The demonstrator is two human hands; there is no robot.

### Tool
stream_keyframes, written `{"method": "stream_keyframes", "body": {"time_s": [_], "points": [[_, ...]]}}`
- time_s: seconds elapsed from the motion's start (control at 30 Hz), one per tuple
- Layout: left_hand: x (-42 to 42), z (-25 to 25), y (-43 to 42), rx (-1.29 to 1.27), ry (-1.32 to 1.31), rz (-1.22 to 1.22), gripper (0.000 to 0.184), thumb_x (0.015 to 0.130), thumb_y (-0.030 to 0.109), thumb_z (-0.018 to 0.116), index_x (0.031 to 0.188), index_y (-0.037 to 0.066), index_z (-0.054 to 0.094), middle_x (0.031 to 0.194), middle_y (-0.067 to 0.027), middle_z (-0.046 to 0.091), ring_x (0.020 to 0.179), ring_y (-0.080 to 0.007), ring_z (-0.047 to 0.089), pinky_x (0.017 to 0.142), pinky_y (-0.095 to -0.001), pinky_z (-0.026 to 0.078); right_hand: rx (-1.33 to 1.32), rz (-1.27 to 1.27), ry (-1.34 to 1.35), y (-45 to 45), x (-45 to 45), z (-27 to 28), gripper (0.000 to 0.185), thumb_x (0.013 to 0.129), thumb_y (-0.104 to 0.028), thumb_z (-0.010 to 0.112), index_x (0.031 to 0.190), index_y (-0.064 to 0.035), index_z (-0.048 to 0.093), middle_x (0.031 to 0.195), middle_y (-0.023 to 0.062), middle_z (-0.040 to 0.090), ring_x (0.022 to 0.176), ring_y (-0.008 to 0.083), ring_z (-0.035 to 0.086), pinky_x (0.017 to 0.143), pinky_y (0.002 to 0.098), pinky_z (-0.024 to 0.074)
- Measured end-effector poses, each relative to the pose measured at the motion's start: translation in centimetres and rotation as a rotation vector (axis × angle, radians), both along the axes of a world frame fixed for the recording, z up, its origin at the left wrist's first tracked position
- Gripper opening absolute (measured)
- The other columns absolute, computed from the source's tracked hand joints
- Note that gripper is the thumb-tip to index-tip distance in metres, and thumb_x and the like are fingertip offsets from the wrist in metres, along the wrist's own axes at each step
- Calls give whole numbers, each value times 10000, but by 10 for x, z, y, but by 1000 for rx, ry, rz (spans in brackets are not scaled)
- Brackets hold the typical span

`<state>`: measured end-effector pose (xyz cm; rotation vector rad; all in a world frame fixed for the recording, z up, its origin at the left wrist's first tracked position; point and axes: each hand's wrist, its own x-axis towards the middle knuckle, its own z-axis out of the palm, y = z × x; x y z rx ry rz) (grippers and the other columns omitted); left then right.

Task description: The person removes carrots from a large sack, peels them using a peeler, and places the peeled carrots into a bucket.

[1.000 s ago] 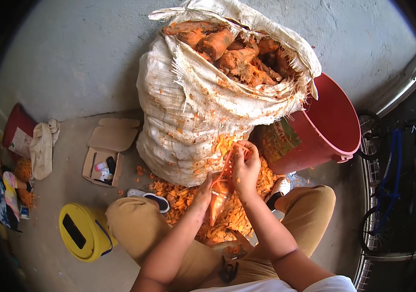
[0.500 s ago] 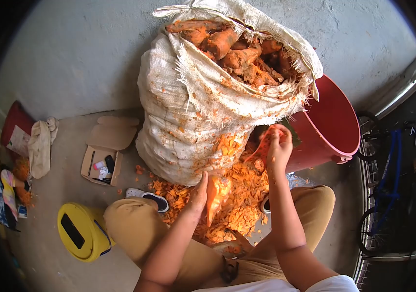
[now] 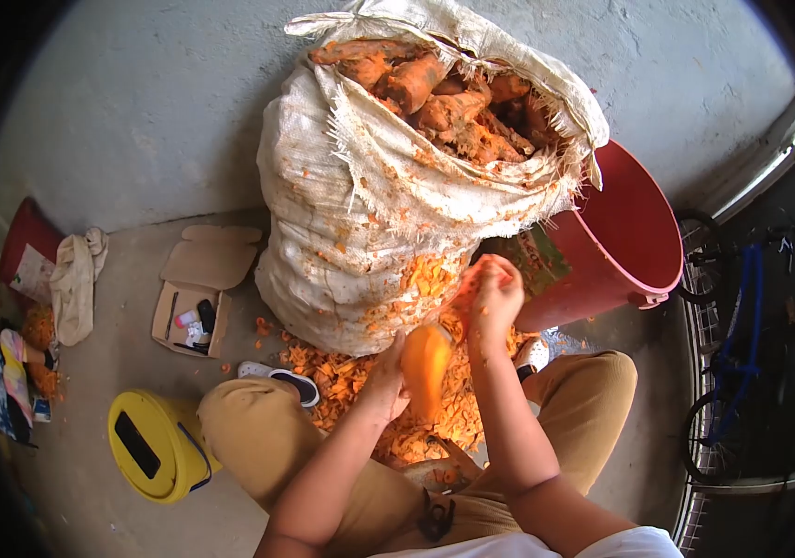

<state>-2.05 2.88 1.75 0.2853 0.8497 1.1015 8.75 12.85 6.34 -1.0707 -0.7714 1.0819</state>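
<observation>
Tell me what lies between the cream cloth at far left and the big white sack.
The head view shows an open cardboard box with small items on the floor between the cream cloth and white sack.

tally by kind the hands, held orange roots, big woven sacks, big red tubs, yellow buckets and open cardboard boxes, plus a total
Hands: 2 (left hand, right hand)
Held orange root: 1
Big woven sack: 1
Big red tub: 1
Yellow bucket: 1
Open cardboard box: 1
Total: 7
</observation>
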Motion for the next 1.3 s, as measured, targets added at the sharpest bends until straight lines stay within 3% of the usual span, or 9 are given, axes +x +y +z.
{"method": "stream_keyframes", "body": {"time_s": [0.13, 0.33, 0.4, 0.53, 0.57, 0.8, 1.03, 1.13, 1.3], "points": [[19, 40, 4, -18, -194, 133, 414, 796, 470, 485, 932, 78, 475, 749, -35, 493, 587, -126, 503, 460, -257, 498, 92, -121, -300, -11, -22, -21, 141, 861, -113, 449, 926, 7, 415, 716, 63, 529, 546, 94, 492, 463, 208, 411], [-12, -19, 16, -69, 80, -60, 509, 830, 490, 392, 946, -4, 435, 891, -126, 472, 812, -208, 522, 587, -375, 532, -3, -279, 44, 13, 2, -43, 111, 864, -98, 433, 934, -21, 394, 721, 64, 508, 499, 104, 469, 412, 221, 401], [-31, -35, 19, -251, 110, 264, 670, 816, 534, 364, 1162, -37, 310, 1096, -201, 384, 927, -281, 498, 751, -456, 479, -62, -314, 28, 17, 13, -54, 125, 859, -100, 452, 939, -21, 397, 736, 69, 520, 513, 109, 488, 410, 224, 406], [-18, -68, 32, -320, -488, 403, 836, 763, 618, 368, 1334, 133, -4, 1359, -161, 84, 1084, -420, 371, 799, -554, 409, -191, -294, -87, 25, 32, -124, 163, 850, -121, 482, 946, -6, 417, 756, 74, 531, 535, 120, 507, 450, 248, 434], [-16, -86, 37, -267, -298, 371, 849, 751, 629, 382, 1337, 136, 16, 1361, -149, 71, 1096, -440, 346, 795, -560, 405, -122, -293, 125, 19, 29, -106, 171, 847, -130, 490, 933, 6, 432, 765, 85, 537, 536, 121, 507, 484, 251, 441], [-8, -114, 25, -577, -92, 211, 849, 721, 697, 318, 1343, 219, -8, 1390, -99, 3, 1254, -397, 20, 934, -632, 138, -131, -124, -257, 28, 126, -63, 130, 860, -103, 457, 934, 1, 437, 749, 78, 542, 566, 129, 543, 479, 226, 451], [7, -103, 24, -167, -462, -153, 929, 634, 798, 237, 1345, 245, 8, 1406, -32, 9, 1264, -321, -135, 927, -627, -44, -250, 167, -550, 40, 175, -66, 150, 844, -103, 487, 943, 9, 482, 808, 61, 566, 734, 101, 540, 637, 209, 430], [13, -96, 28, -7, -332, -263, 886, 656, 783, 223, 1347, 246, 84, 1405, -21, 42, 1279, -251, -117, 934, -590, -108, -315, 258, -518, 38, 180, -38, 145, 839, -95, 492, 941, 8, 485, 816, 59, 564, 737, 99, 535, 645, 205, 427], [17, -90, 35, 34, -170, -294, 681, 685, 487, 383, 1322, 320, 206, 1406, 55, 63, 1291, -207, -47, 955, -512, -147, 178, -2, -419, 25, 234, 33, 104, 849, -109, 471, 891, -29, 523, 783, 32, 545, 691, 81, 518, 608, 203, 427]]}}
